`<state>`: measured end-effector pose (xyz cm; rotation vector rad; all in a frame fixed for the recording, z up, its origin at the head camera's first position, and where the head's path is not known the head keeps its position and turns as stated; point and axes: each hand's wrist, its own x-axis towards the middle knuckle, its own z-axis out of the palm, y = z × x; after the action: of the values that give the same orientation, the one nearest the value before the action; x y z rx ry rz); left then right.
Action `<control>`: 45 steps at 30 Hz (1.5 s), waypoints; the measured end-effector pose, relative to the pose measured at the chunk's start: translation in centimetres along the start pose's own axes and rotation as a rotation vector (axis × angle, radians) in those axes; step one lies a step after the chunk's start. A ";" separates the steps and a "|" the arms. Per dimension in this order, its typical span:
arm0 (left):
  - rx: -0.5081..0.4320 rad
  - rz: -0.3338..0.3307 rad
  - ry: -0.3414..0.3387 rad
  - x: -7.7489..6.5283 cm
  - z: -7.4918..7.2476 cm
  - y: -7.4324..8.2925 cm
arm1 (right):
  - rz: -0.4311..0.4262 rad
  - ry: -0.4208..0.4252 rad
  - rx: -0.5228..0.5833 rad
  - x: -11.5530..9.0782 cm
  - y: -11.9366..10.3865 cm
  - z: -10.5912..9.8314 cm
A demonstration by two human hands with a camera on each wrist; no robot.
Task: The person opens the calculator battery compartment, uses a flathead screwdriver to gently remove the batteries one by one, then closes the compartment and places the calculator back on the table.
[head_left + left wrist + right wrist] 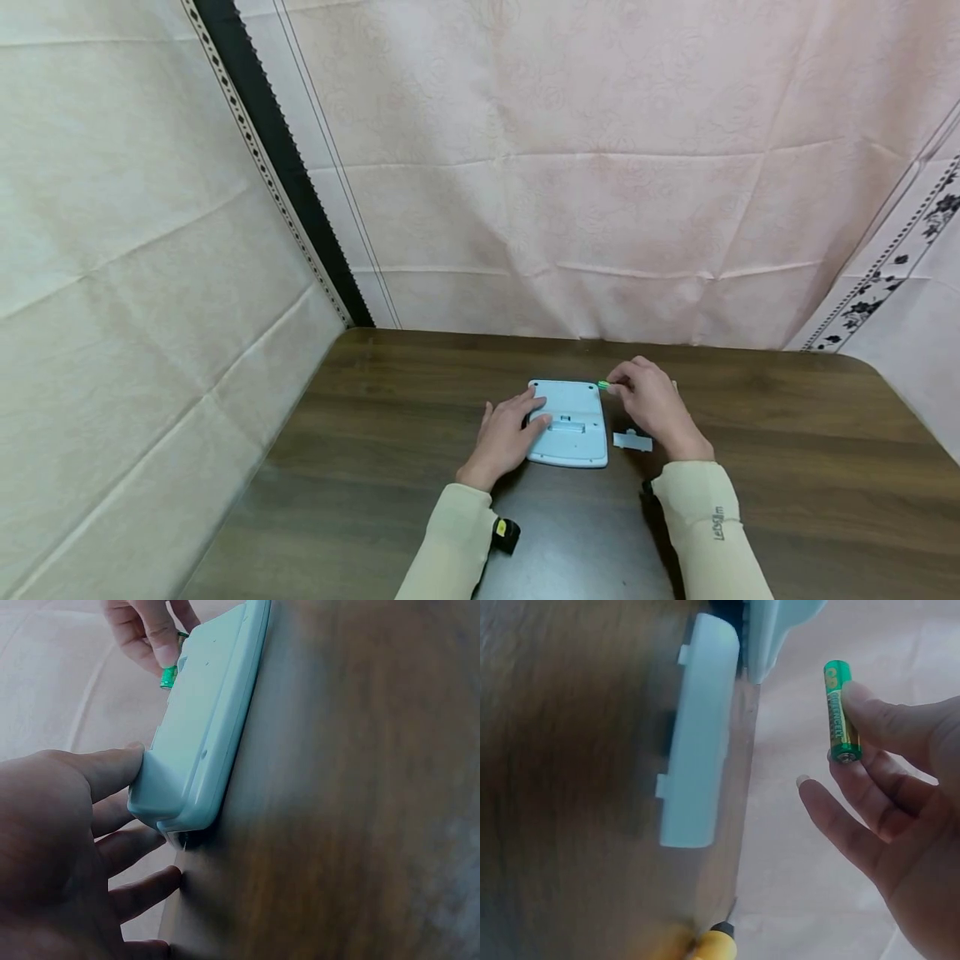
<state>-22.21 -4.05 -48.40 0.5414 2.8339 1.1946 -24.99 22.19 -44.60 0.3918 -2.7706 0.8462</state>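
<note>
A light-blue calculator-like device point(567, 450) lies with its back up on the table. My left hand point(504, 435) holds its left edge; in the left wrist view the thumb point(112, 769) lies on the top and other fingers are at the side. Beyond the device's upper right corner, my right hand point(651, 400) pinches a green battery point(840, 712) between thumb and fingers. One end of the battery points at that corner. A light-blue battery cover point(632, 441) with small tabs lies apart from the device, below the right hand.
A yellow-handled screwdriver point(716, 945) lies past the cover in the right wrist view. The brown wooden table point(375, 467) ends at a pale cloth curtain point(600, 208) behind. Another cloth point(135, 292) hangs along the left side.
</note>
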 end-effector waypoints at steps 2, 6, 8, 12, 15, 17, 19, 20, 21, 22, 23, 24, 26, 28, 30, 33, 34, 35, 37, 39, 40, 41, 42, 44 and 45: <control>-0.003 0.000 0.003 0.0 0.0 0.0 | 0.013 -0.013 0.001 0.1 0.2 0.0; -0.006 0.000 0.003 0.0 0.0 0.1 | 0.037 -0.037 -0.002 0.2 0.5 0.1; -0.001 -0.003 0.001 0.0 0.0 0.1 | 0.049 -0.054 -0.009 0.3 0.8 0.2; 0.007 -0.012 0.000 0.0 0.0 0.1 | 0.059 -0.091 -0.026 0.3 1.4 0.4; 0.006 -0.012 0.000 0.0 -0.1 0.0 | 0.065 -0.112 -0.025 0.4 1.8 0.5; 0.002 -0.012 0.000 0.0 -0.1 0.0 | 0.077 -0.127 -0.021 0.4 1.9 0.5; 0.004 -0.013 -0.002 0.0 -0.1 0.1 | 0.090 -0.150 -0.019 0.5 2.0 0.4; 0.007 -0.017 -0.002 0.0 -0.1 0.1 | 0.097 -0.162 -0.018 0.4 1.9 0.3; 0.010 -0.019 -0.003 0.0 -0.1 0.0 | 0.100 -0.172 -0.019 0.4 1.9 0.3; 0.015 -0.021 -0.004 0.0 -0.1 0.0 | 0.104 -0.181 -0.021 0.4 1.8 0.3; 0.018 -0.024 -0.005 0.0 -0.1 0.0 | 0.106 -0.189 -0.023 0.3 1.8 0.2; 0.022 -0.026 -0.006 0.0 0.0 0.0 | 0.109 -0.194 -0.023 0.3 1.8 0.2; 0.025 -0.028 -0.006 -0.1 0.0 0.1 | 0.115 -0.195 -0.017 0.3 1.7 0.3; 0.022 -0.027 -0.005 -0.1 0.0 0.1 | 0.116 -0.195 -0.012 0.2 1.7 0.4; 0.017 -0.025 -0.003 -0.1 -0.1 0.1 | 0.113 -0.193 -0.011 0.3 1.7 0.4; 0.013 -0.020 -0.004 0.0 0.0 0.0 | 0.096 -0.186 -0.016 0.3 1.9 0.5; 0.013 -0.018 -0.004 0.0 0.0 0.0 | 0.090 -0.183 -0.018 0.2 1.9 0.5; 0.013 -0.018 -0.006 0.0 0.0 0.0 | 0.085 -0.180 -0.017 0.3 2.0 0.5; 0.012 -0.016 -0.008 0.0 0.0 0.0 | 0.081 -0.176 -0.014 0.2 2.1 0.6; 0.010 -0.012 -0.008 0.1 0.0 0.0 | 0.075 -0.178 -0.008 0.1 2.2 0.6; 0.008 -0.011 -0.009 0.1 0.0 -0.1 | 0.075 -0.179 -0.006 0.1 2.2 0.6; 0.005 -0.010 -0.010 0.1 0.0 -0.1 | 0.078 -0.181 -0.004 0.1 2.2 0.6; 0.003 -0.009 -0.009 0.1 0.0 -0.1 | 0.078 -0.184 -0.003 0.1 2.2 0.6; -0.002 -0.007 -0.009 0.1 0.0 -0.1 | 0.080 -0.192 -0.001 0.1 2.1 0.6; -0.005 -0.010 -0.010 0.1 -0.1 -0.2 | 0.088 -0.193 -0.002 0.1 2.1 0.6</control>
<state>-22.32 -4.19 -48.47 0.5315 2.8209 1.1940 -25.83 23.45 -46.12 0.3714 -2.9859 0.8678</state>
